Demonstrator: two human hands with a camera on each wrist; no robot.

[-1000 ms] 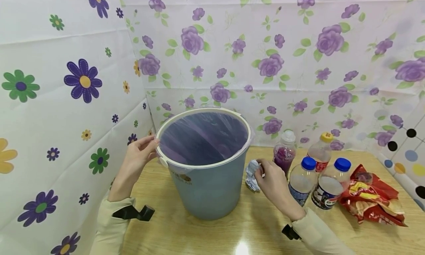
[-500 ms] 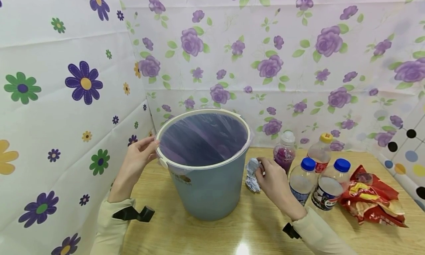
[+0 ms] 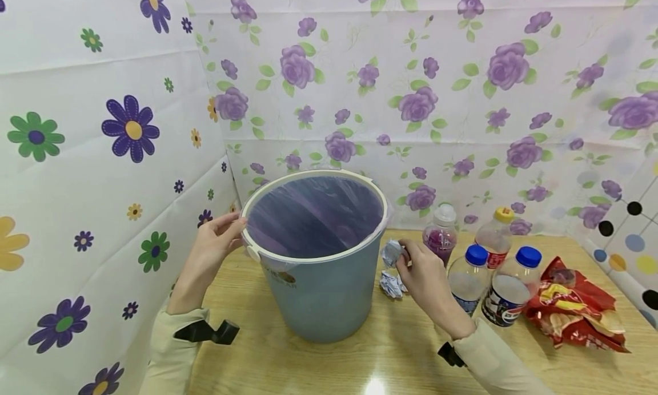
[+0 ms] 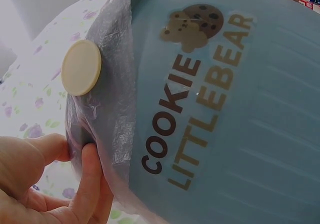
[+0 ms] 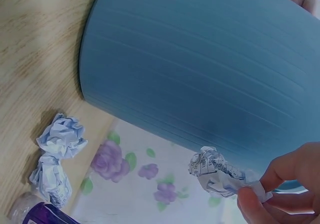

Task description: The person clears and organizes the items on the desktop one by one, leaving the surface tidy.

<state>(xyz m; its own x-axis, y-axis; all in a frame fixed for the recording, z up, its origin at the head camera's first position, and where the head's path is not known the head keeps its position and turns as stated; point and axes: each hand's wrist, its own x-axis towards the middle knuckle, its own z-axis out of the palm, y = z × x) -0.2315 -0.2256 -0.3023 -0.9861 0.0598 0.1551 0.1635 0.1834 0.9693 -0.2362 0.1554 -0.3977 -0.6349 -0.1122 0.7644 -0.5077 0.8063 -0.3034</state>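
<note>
The crumpled paper (image 3: 392, 253) is up off the table (image 3: 247, 352), just right of the bin (image 3: 324, 298) and lower than its rim (image 3: 313, 260), so the bin's mouth lies to its left and above. Thumb and fingertips of the right hand (image 3: 424, 278) pinch one end, and its longer axis runs out from them. That hand is the nearer; the left hand (image 3: 216, 240), across the mouth, pinches the plastic liner (image 4: 116, 119) at the rim. Other wads (image 5: 61, 138) lie on the tabletop.
</note>
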